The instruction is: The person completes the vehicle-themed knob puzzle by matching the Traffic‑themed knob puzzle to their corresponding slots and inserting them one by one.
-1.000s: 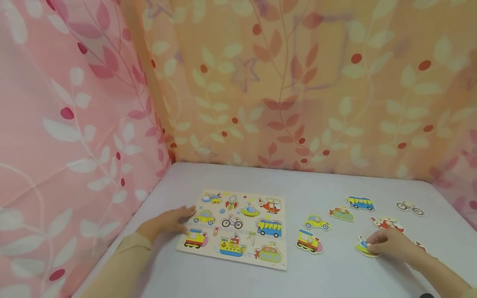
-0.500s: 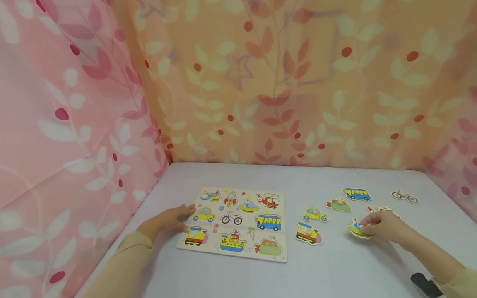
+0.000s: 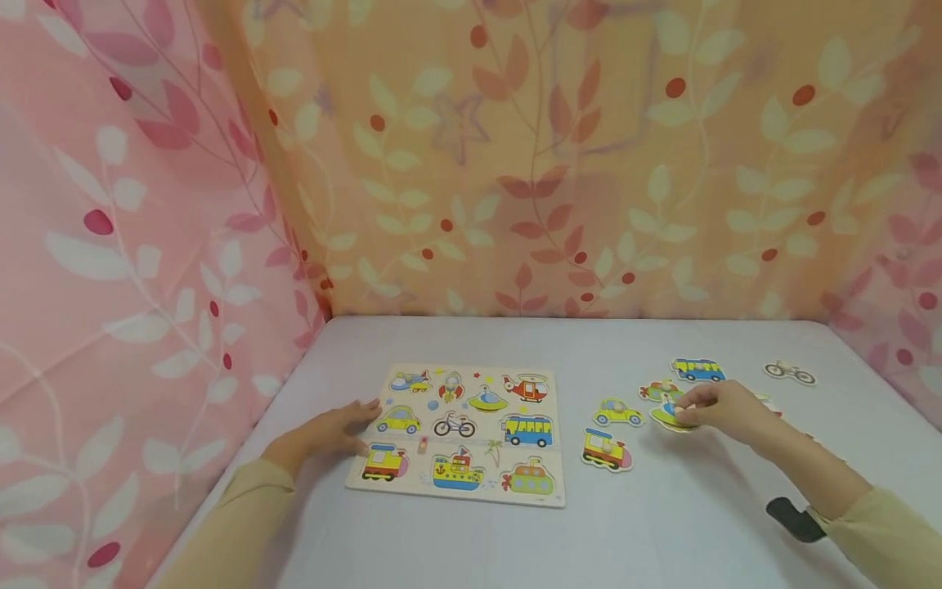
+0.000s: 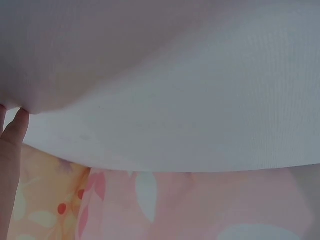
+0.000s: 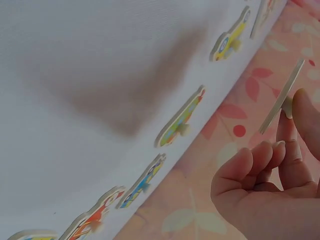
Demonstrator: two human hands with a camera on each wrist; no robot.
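Observation:
My right hand (image 3: 728, 413) pinches the small knob of a flying saucer puzzle piece (image 3: 666, 415) between thumb and finger, holding it above the table. In the right wrist view this piece (image 5: 281, 100) appears edge-on, clear of the cloth, while the other fingers of the hand (image 5: 265, 195) curl. At the left, my left hand (image 3: 327, 432) rests against the left edge of the wooden puzzle board (image 3: 486, 496), fingers relaxed. Vehicle pictures cover the board. Its airplane (image 3: 410, 382) and rocket (image 3: 451, 384) seem to carry knobs.
Loose pieces lie right of the board: car (image 3: 619, 412), train (image 3: 607, 451), submarine (image 3: 660, 388), bus (image 3: 697, 370) and bicycle (image 3: 790, 372). My right hand mostly hides a helicopter piece. A black object (image 3: 795, 519) is by the right sleeve. Patterned curtains (image 3: 545, 164) border the white table.
My right hand has lifted the flying saucer piece and carried it left and away from me, close to the submarine piece. My left hand stays at the board's edge. The head view has shifted slightly.

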